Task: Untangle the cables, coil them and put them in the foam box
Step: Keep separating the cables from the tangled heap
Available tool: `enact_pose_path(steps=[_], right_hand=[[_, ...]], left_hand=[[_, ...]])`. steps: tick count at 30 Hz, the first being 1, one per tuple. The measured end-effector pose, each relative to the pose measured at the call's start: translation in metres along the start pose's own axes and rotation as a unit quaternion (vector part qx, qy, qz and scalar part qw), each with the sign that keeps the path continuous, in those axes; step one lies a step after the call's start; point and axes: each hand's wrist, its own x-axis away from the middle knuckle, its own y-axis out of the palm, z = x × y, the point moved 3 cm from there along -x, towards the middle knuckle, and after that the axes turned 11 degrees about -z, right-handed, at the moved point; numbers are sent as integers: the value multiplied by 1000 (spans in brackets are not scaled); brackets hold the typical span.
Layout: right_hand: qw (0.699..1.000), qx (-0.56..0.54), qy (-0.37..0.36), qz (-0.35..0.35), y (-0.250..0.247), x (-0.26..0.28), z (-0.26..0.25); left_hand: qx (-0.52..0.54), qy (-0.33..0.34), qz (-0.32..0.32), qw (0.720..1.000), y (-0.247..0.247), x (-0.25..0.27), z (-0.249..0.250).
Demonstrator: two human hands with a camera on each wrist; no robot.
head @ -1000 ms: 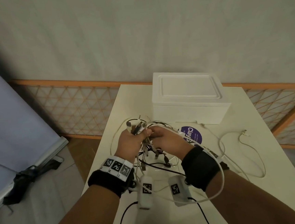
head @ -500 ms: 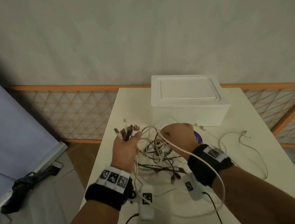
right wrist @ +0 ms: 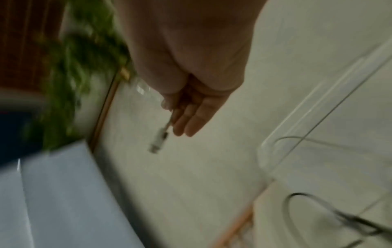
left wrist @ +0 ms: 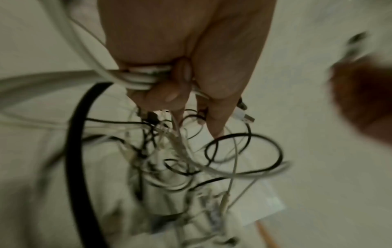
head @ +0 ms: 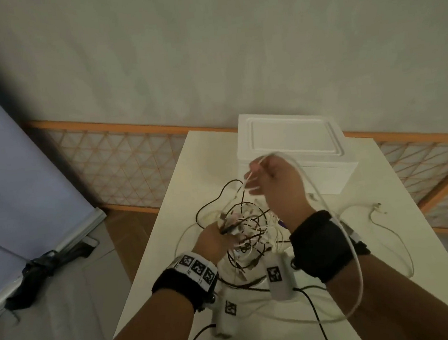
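Observation:
A tangle of black and white cables (head: 250, 238) lies on the white table (head: 205, 155). My left hand (head: 220, 232) is low over the tangle and grips a bunch of cable ends; in the left wrist view the left hand (left wrist: 169, 83) has its fingers curled round several white cables above the tangle (left wrist: 186, 151). My right hand (head: 269, 176) is raised in front of the closed white foam box (head: 291, 142). It pinches one white cable (head: 357, 266) that arcs over the hand and loops down past my right wrist. In the right wrist view my right hand (right wrist: 180, 114) pinches that cable just above its plug (right wrist: 158, 142).
Another white cable (head: 375, 210) lies loose on the table to the right. A purple disc (head: 283, 223) is mostly hidden behind my right wrist. Wrist camera units (head: 278, 276) and their black leads hang under my arms. The table's left edge drops to the floor, where a blue panel (head: 14, 174) leans.
My right hand has risen and moved away towards the foam box, drawing a white cable up out of the tangle. My left hand has dropped lower with its bunch of cable ends.

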Motion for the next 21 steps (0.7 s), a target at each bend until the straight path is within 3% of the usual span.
enact_pose_path(steps=[1,2,3,4,5,7,9,10,12,16,17,19,21], right_hand=[[999,-15,-28,10,-4,-3,-5],[998,43,-44,-7,-8,-6,-7],[983,167,-41,-59,-10,-9,-3],[943,307,-15,-129,-10,-10,8],[894,403,17,-198,-8,-7,23],[813,478,52,-328,1,7,57],[737,513,77,-434,13,26,92],[721,520,97,-448,15,33,106],[738,522,117,-411,8,34,120],[846,467,28,-258,-25,16,91],[868,439,4,-232,-37,12,80],[883,421,-10,-208,-66,7,63],[892,422,49,-151,-104,8,62]], left_hand=[[-103,-41,-26,993,1,-2,-10],[-229,-79,-41,969,1,-1,-22],[-321,-105,-61,939,0,0,-32],[-357,-105,-70,925,0,-1,-37],[-371,-101,-75,920,2,-2,-35],[-344,-65,-44,936,5,-5,-28],[-227,-41,10,973,5,-7,-12],[-143,-23,25,989,4,-6,-3],[7,29,28,999,0,2,23],[140,111,9,984,-29,25,62],[145,110,20,983,-40,27,59],[155,77,71,982,-62,27,42],[181,34,125,975,-73,30,24]])
